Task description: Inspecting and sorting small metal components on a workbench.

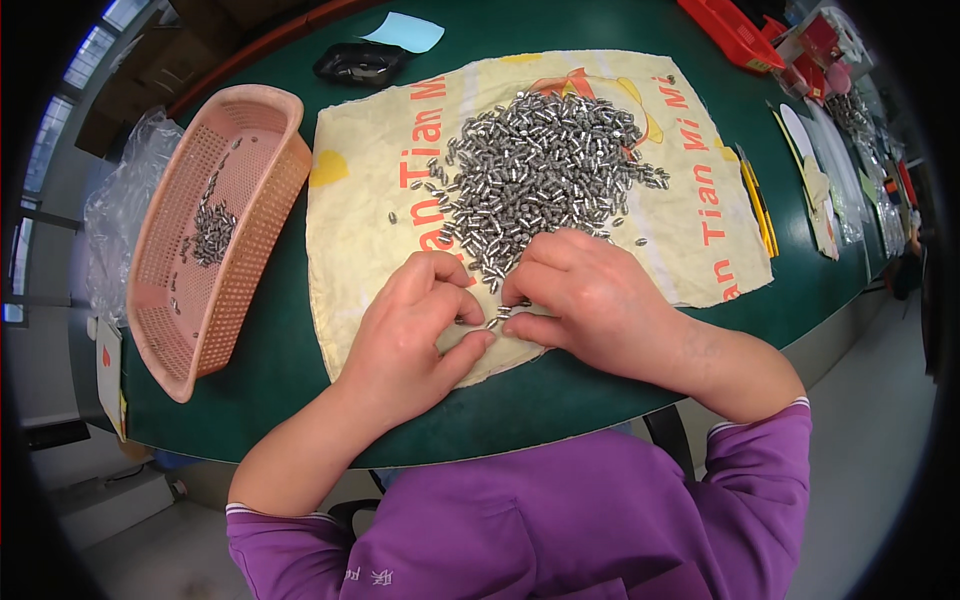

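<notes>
A big heap of small shiny metal cylinders (540, 170) lies on a cream printed cloth (365, 130). At the heap's near tip, my left hand (405, 325) has its fingers curled, thumb and fingertips close to a few loose pieces. Whether a piece sits in its grip is hard to make out. My right hand (590, 295) faces it, thumb and forefinger closing around a small metal cylinder (503, 312). The two hands' fingertips almost meet. To the left, a pink perforated plastic basket (290, 180) holds a smaller cluster of similar metal pieces.
Behind the cloth are a black plastic bundle (360, 63) and a light blue paper (407, 33). Yellow pen-like tools (760, 205) lie at its right edge. A red tray (735, 35) stands far right, clear plastic bags (130, 200) beside the basket. The green table (500, 418) curves toward me.
</notes>
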`<act>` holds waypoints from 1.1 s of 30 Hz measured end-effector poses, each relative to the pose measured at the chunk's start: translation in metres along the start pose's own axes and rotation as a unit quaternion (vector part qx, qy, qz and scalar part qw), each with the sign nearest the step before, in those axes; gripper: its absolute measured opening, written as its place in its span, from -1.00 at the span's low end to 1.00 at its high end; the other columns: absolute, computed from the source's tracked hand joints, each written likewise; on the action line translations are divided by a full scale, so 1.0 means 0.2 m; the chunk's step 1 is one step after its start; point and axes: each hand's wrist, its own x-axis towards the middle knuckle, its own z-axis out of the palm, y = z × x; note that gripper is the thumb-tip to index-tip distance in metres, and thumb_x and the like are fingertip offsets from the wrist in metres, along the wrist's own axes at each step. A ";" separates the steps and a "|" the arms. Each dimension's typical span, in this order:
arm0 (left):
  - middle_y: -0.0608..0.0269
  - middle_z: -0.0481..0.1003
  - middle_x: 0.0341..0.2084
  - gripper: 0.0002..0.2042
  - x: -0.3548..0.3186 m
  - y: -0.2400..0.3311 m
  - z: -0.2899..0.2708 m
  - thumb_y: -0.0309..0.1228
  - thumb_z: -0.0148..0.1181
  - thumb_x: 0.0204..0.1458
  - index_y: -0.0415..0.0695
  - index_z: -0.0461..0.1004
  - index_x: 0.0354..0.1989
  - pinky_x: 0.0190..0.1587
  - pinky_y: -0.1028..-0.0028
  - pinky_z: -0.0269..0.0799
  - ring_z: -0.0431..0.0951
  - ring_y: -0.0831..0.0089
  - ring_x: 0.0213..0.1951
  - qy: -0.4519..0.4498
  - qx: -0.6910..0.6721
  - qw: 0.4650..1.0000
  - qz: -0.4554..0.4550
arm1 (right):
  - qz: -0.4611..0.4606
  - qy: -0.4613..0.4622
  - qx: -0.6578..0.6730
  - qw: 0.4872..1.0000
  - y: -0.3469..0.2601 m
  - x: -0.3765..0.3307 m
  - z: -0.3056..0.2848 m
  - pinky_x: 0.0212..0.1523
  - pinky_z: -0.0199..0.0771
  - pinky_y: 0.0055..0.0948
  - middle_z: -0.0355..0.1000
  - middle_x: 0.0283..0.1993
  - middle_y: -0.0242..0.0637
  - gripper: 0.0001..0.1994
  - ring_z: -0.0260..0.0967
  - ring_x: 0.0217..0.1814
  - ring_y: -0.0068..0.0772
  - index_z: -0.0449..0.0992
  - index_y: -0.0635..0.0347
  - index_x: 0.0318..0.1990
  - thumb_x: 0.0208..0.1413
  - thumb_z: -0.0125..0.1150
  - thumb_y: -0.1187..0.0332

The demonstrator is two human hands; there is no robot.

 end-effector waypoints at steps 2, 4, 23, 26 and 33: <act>0.11 0.39 -0.17 -0.80 0.00 0.02 0.00 -0.63 0.41 -0.16 -0.22 0.53 -0.36 -0.15 0.39 0.46 0.48 0.24 -0.11 0.019 -0.025 0.999 -0.023 | -0.009 0.022 0.018 1.000 0.00 0.00 0.00 -0.20 0.47 -0.22 0.35 -0.27 -0.27 -0.78 0.39 -0.17 -0.16 0.52 0.12 -0.28 -0.10 0.41 0.38; 0.12 0.39 -0.16 -0.81 0.01 0.00 0.01 -0.64 0.41 -0.15 -0.22 0.54 -0.35 -0.16 0.40 0.47 0.48 0.26 -0.11 0.011 -0.020 1.000 -0.011 | -0.006 0.014 0.026 1.000 0.00 0.00 0.01 -0.20 0.47 -0.22 0.35 -0.27 -0.27 -0.78 0.39 -0.17 -0.16 0.53 0.12 -0.28 -0.10 0.41 0.38; 0.09 0.38 -0.07 -0.78 0.00 0.01 -0.02 -0.64 0.40 -0.13 -0.22 0.54 -0.28 -0.14 0.39 0.47 0.52 0.30 -0.18 -0.021 -0.011 1.000 0.007 | 0.013 0.001 0.044 0.999 0.00 -0.02 -0.02 -0.23 0.48 -0.18 0.38 -0.33 -0.27 -0.86 0.43 -0.21 -0.12 0.53 0.15 -0.35 -0.09 0.36 0.45; 0.09 0.38 -0.07 -0.79 0.00 0.00 -0.01 -0.64 0.39 -0.14 -0.22 0.53 -0.31 -0.15 0.40 0.47 0.52 0.31 -0.19 -0.021 -0.011 1.000 0.005 | 0.023 -0.002 0.036 0.999 -0.01 -0.02 -0.01 -0.24 0.48 -0.18 0.38 -0.34 -0.26 -0.86 0.43 -0.22 -0.12 0.52 0.15 -0.36 -0.10 0.36 0.44; 0.09 0.39 -0.07 -0.82 0.00 0.00 -0.02 -0.66 0.35 -0.13 -0.21 0.53 -0.34 -0.17 0.40 0.47 0.51 0.30 -0.19 -0.034 -0.007 0.999 0.019 | 0.007 0.005 0.034 0.999 0.00 -0.01 -0.01 -0.24 0.48 -0.19 0.37 -0.33 -0.27 -0.84 0.43 -0.21 -0.14 0.53 0.13 -0.35 -0.12 0.38 0.43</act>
